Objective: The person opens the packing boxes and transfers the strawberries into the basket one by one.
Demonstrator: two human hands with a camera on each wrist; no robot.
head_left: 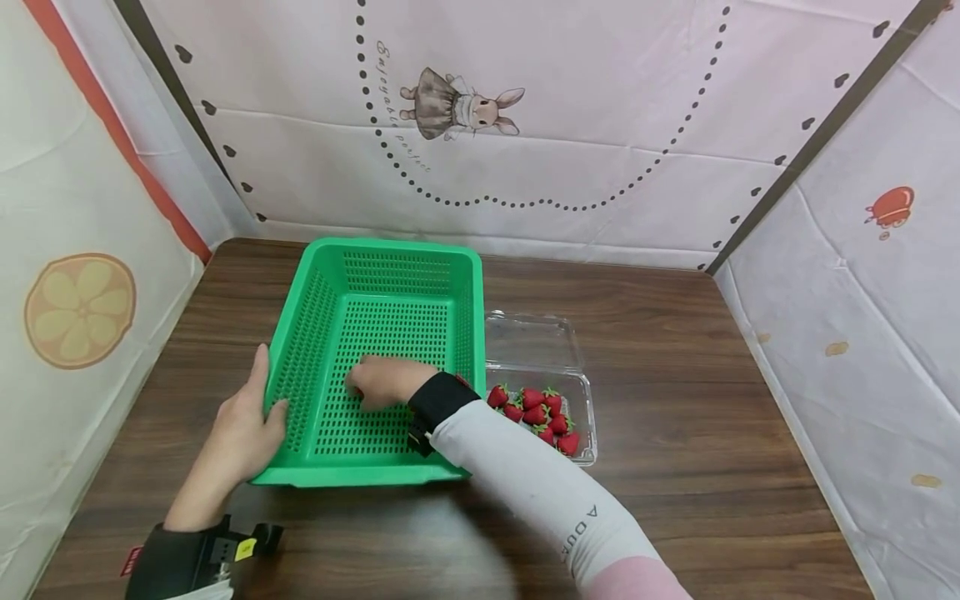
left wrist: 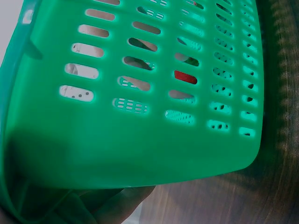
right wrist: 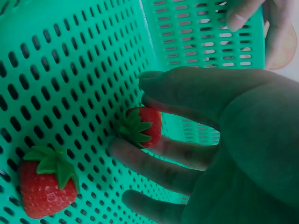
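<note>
My left hand (head_left: 243,429) grips the left side of a green plastic basket (head_left: 375,473), its thumb over the inner wall. In the left wrist view the slotted basket wall (left wrist: 140,154) fills most of the picture. Down inside the basket, my right hand (head_left: 390,381) has its fingers round a strawberry (right wrist: 148,123) with green leaves, close over the perforated floor. Another strawberry (right wrist: 46,191) lies in the basket beside that hand. Through one slot in the left wrist view shows a patch of red.
An open clear plastic clamshell box (head_left: 588,417) with several strawberries (head_left: 534,415) stands against the basket's right side, its lid (head_left: 528,342) folded back. Everything rests on a dark wooden table (head_left: 675,417). Printed white cloths (head_left: 315,158) hang behind and at both sides.
</note>
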